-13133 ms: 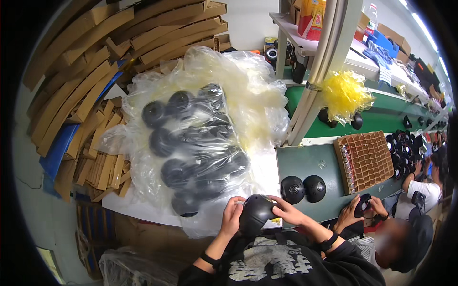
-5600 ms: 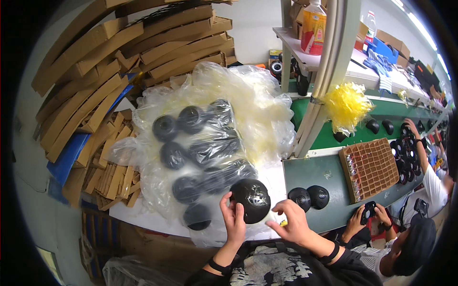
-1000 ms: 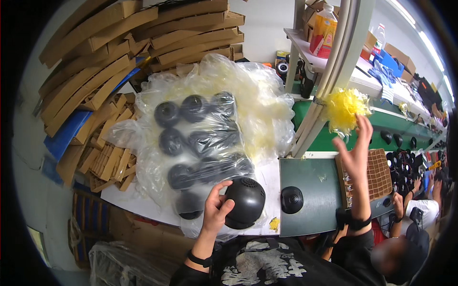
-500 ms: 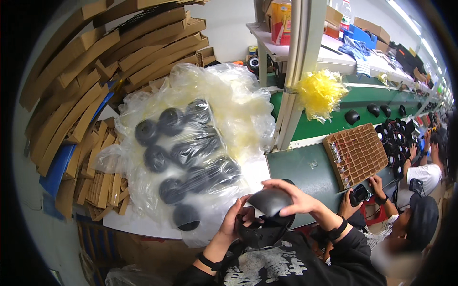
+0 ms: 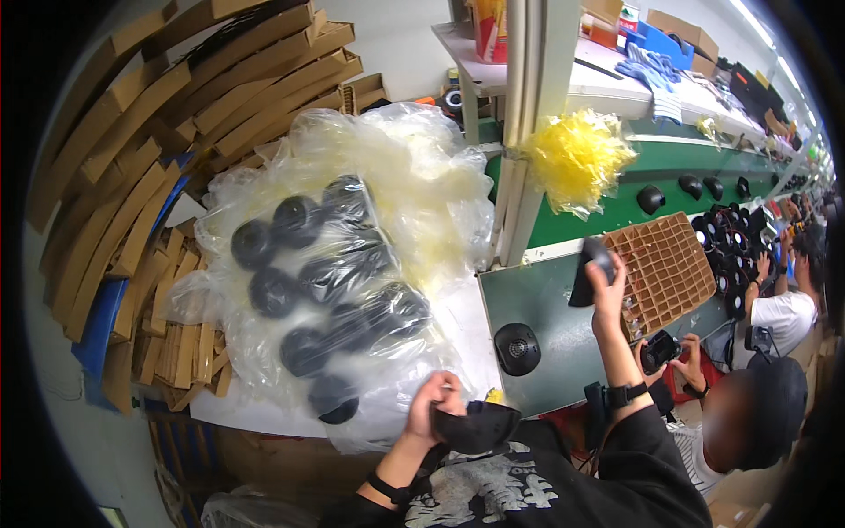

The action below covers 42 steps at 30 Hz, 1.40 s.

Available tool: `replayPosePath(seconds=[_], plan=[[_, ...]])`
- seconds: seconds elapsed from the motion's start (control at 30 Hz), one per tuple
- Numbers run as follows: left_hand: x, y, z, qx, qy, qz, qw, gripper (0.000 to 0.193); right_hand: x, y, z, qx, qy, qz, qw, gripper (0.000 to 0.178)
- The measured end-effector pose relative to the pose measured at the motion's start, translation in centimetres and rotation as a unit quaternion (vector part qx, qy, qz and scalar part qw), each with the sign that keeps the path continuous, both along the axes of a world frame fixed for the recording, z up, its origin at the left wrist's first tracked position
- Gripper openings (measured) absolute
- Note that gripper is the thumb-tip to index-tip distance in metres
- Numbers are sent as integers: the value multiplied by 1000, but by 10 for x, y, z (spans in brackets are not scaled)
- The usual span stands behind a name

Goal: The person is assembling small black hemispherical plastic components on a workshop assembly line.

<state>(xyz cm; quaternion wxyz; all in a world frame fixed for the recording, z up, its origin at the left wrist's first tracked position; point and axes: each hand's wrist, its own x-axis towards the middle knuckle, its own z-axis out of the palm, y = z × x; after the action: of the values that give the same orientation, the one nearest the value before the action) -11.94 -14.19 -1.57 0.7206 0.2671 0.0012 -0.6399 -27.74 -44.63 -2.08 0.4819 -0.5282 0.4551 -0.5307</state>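
Observation:
My left hand [image 5: 431, 407] is closed on a black plastic shell [image 5: 477, 428], hollow and bowl-like, held close to my body. Raised over the dark green table [image 5: 550, 310], my right hand [image 5: 609, 289] grips a curved black cover [image 5: 594, 267] near the cardboard divider box. Between the two hands a round black dome [image 5: 517, 349] with small holes rests on the green table. To the left, several black domes [image 5: 297, 220] lie in and under clear plastic film [image 5: 422, 172] on a white table.
A cardboard divider box [image 5: 660, 268] sits at the right. Stacked cardboard trays [image 5: 167, 114] lean at the far left. A post with yellow plastic strips [image 5: 578, 163] rises behind the table. At right, a seated co-worker [image 5: 731, 409] holds a black part; beyond are several black parts [image 5: 735, 251].
My hands have parted. The right has moved up and right over the green table with the black cover; the left keeps the shell near my body. The holed dome on the table is now in plain view.

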Motion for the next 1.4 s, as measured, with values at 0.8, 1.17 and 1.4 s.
replayPosePath(seconds=[0.8, 1.17, 1.4], plan=[[110, 43, 64, 100, 84, 453, 882, 38, -29, 36, 150, -204, -40, 160, 965, 12], [54, 15, 10, 23, 108, 79, 991, 32, 30, -62, 126, -166, 134, -37, 976, 91], [4, -10, -25, 114, 93, 97, 984, 39, 7, 131, 82, -258, 247, 519, 776, 92]])
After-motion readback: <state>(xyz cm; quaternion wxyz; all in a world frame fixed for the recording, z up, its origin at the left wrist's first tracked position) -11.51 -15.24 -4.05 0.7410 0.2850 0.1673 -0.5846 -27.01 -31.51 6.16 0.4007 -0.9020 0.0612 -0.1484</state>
